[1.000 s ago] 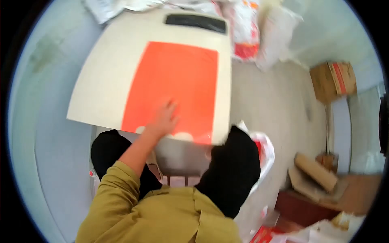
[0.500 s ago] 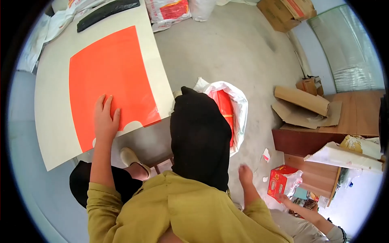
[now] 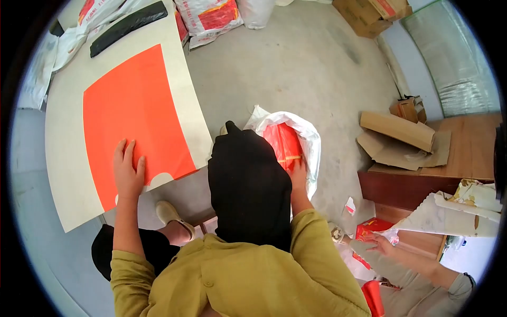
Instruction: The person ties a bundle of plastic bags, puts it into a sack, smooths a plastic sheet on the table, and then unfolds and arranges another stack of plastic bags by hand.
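A large orange-red sheet [image 3: 132, 105] with rounded notches at its near edge lies on the pale tabletop [image 3: 66, 174]. My left hand [image 3: 128, 171] rests on its lower part, open, with the fingers spread. To the right of my black-clad leg, a white sack [image 3: 314, 137] stands open on the floor. Inside it are glossy red packs [image 3: 282, 141] with a yellowish band across them. My right hand [image 3: 298, 177] reaches into the sack with fingers stretched out against the red packs; the fingertips are partly hidden.
A black wrapped bundle [image 3: 127, 29] lies at the table's far end. Filled bags [image 3: 211, 18] stand beyond it. At right are flattened cardboard [image 3: 396, 137] on a wooden cabinet [image 3: 465, 148] and another person's hand [image 3: 380, 244] near a red box [image 3: 372, 226].
My right hand has moved from beside my leg forward into the white sack. My left hand stays on the sheet. The other person's hand has moved up beside the red box.
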Tool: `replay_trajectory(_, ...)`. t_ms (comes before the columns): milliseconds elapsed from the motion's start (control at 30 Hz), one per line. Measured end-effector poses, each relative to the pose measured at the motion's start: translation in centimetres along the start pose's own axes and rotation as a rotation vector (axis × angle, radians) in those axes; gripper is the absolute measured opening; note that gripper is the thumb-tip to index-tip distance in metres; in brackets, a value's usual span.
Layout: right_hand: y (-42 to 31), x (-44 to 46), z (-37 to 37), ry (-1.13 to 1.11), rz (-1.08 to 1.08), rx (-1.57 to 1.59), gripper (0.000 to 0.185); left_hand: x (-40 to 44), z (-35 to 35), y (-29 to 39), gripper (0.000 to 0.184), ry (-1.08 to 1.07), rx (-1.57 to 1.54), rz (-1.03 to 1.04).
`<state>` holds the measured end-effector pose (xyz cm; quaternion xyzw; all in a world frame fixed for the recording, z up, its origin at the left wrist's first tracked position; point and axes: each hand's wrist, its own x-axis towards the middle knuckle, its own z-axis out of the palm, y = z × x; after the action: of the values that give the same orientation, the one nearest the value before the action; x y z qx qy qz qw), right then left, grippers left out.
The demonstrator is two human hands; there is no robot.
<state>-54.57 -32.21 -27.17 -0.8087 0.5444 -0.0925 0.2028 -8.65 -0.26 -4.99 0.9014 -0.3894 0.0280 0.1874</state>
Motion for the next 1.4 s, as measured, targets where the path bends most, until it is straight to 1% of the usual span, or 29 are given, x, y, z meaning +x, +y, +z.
replay_trajectory(33, -1.2, -0.2, -0.6, -0.105, 0.067, 0.06, 0.072, 0.0, -0.2, 0.2, 0.048, -0.002, 0.007, -0.002)
replay_trajectory(100, -2.6, -1.4, 0.1, -0.174, 0.144, 0.168, 0.073, 0.0, -0.3, 0.3, 0.048, 0.0, 0.027, 0.007)
replay_trajectory(167, -3.2, -3.3, 1.6, -0.096, 0.161, 0.26, 0.074, 0.0, -0.3, 0.1, 0.048, 0.013, 0.048, 0.029)
replay_trajectory(267, -4.7, -3.3, 0.7, -0.161, 0.333, 0.376, 0.075, 0.0, -0.3, 0.0, 0.048, 0.024, 0.075, 0.039)
replay_trajectory(367, -1.8, -0.9, -0.4, -0.573, 0.432, 0.414, 0.079, -0.2, -0.5, 0.0, 0.05, 0.018, 0.102, 0.025)
replay_trajectory(433, 3.2, -0.7, 0.9, -0.286, 0.243, 0.358, 0.078, -0.2, -0.6, 0.1, 0.049, 0.031, 0.06, 0.025)
replay_trajectory(500, 0.6, -1.2, -1.6, -0.035, 0.268, 0.51, 0.077, -0.4, -0.4, -0.1, 0.049, 0.032, 0.03, 0.028)
replay_trajectory(533, -2.0, -1.0, -4.4, -0.123, 0.107, 0.749, 0.072, -0.4, -0.1, -0.4, 0.049, 0.034, 0.025, 0.029)
replay_trajectory(567, 3.9, 0.0, -0.1, -0.213, 0.175, 0.799, 0.064, -0.4, 0.0, -0.8, 0.049, 0.05, 0.028, 0.019)
replay_trajectory(700, 0.6, 2.1, -1.4, -0.344, 0.224, 0.625, 0.061, -0.5, -0.4, -1.1, 0.049, 0.073, -0.021, 0.021)
replay_trajectory(767, -0.8, 2.4, -1.4, -0.38, 0.246, 0.594, 0.06, -0.5, -0.7, -1.3, 0.05, 0.062, -0.061, 0.035)
replay_trajectory(1000, -3.9, 2.4, -2.7, -0.488, 0.296, 0.569, 0.056, -0.5, -1.0, -1.3, 0.051, 0.103, -0.034, 0.045)
replay_trajectory(1100, -2.7, -0.2, -6.0, -0.496, 0.324, 0.578, 0.054, -0.4, -1.3, -1.5, 0.051, 0.095, -0.054, 0.049)
replay_trajectory(1167, 0.3, -4.0, -10.4, -0.46, 0.369, 0.594, 0.053, -0.5, -1.0, -1.9, 0.051, 0.098, -0.086, 0.05)
replay_trajectory(1233, 2.9, -7.1, -14.5, -0.403, 0.368, 0.619, 0.045, -0.6, -0.6, -2.2, 0.05, 0.112, -0.099, 0.047)
replay_trajectory(1267, 3.4, -8.3, -15.9, -0.385, 0.401, 0.604, 0.045, -0.8, -0.5, -2.2, 0.049, 0.115, -0.105, 0.043)
replay_trajectory(1367, 0.9, -9.1, -14.1, -0.336, 0.495, 0.548, 0.045, -0.6, -1.0, -2.0, 0.049, 0.069, -0.06, 0.02)
replay_trajectory(1400, -0.1, -9.2, -13.1, -0.337, 0.518, 0.528, 0.045, -0.7, -1.1, -2.0, 0.049, 0.071, -0.089, 0.027)
